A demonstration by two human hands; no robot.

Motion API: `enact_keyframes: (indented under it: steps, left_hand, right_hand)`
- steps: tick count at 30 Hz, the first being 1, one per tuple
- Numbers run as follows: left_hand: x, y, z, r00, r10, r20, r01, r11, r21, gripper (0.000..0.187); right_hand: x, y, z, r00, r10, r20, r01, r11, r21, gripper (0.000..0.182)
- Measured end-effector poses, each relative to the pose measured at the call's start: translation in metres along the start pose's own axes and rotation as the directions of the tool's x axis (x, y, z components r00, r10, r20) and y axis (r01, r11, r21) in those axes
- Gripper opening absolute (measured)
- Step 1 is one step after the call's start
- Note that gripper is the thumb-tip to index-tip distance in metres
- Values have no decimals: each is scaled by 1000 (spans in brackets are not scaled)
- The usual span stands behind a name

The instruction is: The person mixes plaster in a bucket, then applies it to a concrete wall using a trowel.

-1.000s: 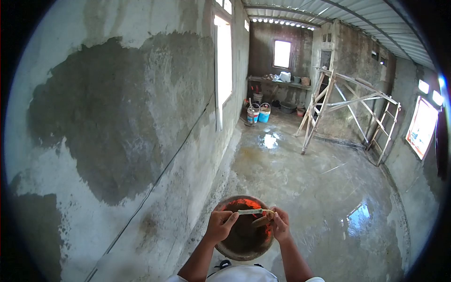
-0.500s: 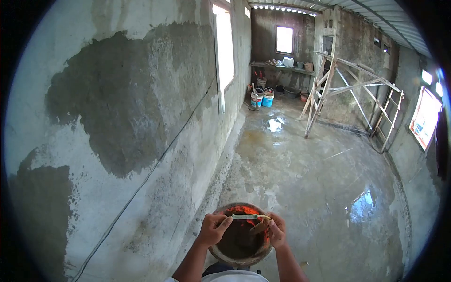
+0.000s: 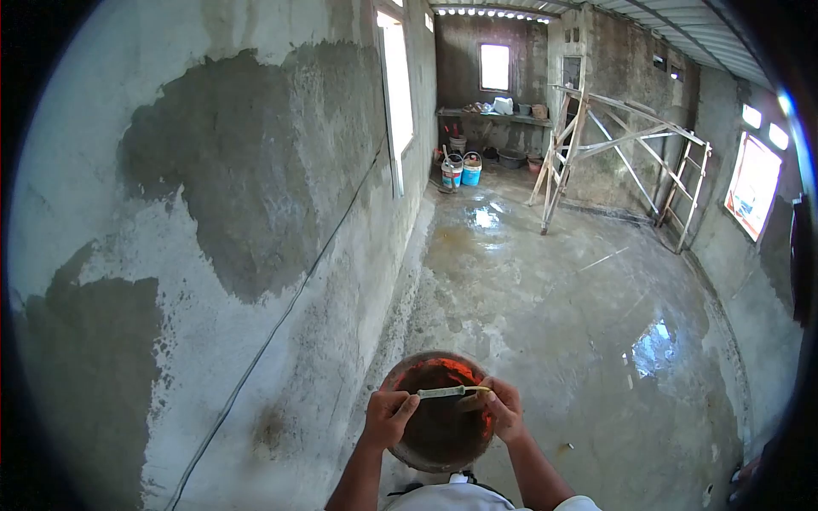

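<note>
two hands are closed on the ends of a thin pale stick (image 3: 452,392), held level over a round mortar-caked basin (image 3: 440,411) near the bottom of the view: the left hand (image 3: 388,418) pinches its left end, the right hand (image 3: 503,410) wraps its right end. the basin rests below, just right of the patch-plastered wall (image 3: 230,196). judged from this, the stick is best kept centred above the basin and gripped evenly, so scrapings drop inside rather than onto the wet floor (image 3: 579,307).

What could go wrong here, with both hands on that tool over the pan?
The floor is wet and shiny, so a slip seems possible. Both the left hand and right hand hold the thin tool above the mortar pan; it could drop into the mix.
</note>
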State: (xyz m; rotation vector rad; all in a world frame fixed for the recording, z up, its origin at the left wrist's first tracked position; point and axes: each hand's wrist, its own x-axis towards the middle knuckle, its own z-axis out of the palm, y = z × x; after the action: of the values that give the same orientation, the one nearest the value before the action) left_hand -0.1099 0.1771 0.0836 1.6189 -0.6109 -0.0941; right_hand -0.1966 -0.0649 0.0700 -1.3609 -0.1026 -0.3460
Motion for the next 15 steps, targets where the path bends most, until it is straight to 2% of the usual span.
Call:
enact_keyframes:
  steps: [4, 7, 11, 15]
  left_hand:
    - [-20, 16, -14, 996, 86, -19, -84, 995, 54, 51]
    - [-26, 18, -22, 998, 54, -25, -53, 997, 48, 50]
    - [-27, 21, -29, 994, 81, -70, -72, 991, 115, 49]
    - [-21, 8, -36, 986, -9, -164, 22, 997, 78, 47]
  right_hand:
    - [-19, 3, 19, 999, -34, 0, 34, 999, 9, 38]
    - [-26, -16, 44, 999, 33, -15, -32, 998, 58, 44]
    - [-17, 21, 34, 998, 45, 32, -47, 997, 62, 44]
    - [14, 40, 35, 989, 91, 115, -103, 990, 95, 43]
